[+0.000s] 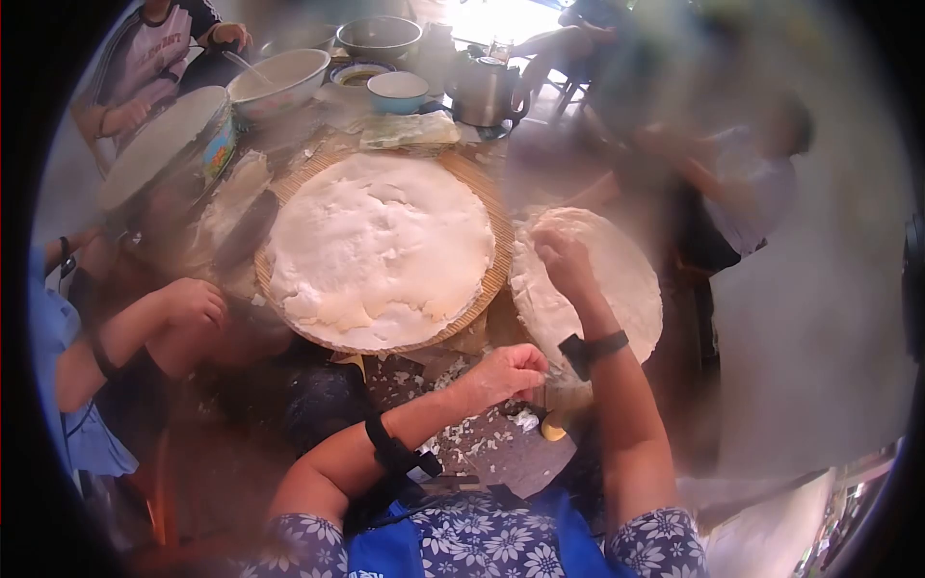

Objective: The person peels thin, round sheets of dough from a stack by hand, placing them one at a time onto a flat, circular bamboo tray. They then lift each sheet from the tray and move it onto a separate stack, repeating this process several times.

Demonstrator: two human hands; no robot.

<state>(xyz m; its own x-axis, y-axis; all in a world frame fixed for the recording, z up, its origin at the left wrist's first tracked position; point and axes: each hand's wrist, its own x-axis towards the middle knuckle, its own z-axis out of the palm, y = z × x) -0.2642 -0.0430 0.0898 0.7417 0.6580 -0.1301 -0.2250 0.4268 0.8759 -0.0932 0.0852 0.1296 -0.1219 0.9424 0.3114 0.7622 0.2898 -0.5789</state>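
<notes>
Right of centre, our right hand (561,252) bunches its fingers at the smaller white round slab (621,284); our left hand (509,374) curls narrowly near its lower edge. Whether either grips anything, we cannot tell.

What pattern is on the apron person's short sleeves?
White flowers on dark blue short sleeves, best seen in the head view.

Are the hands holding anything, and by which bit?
Can't tell: the left hand is beside the smaller white round, the right hand over it; any grip is blurred.
</notes>
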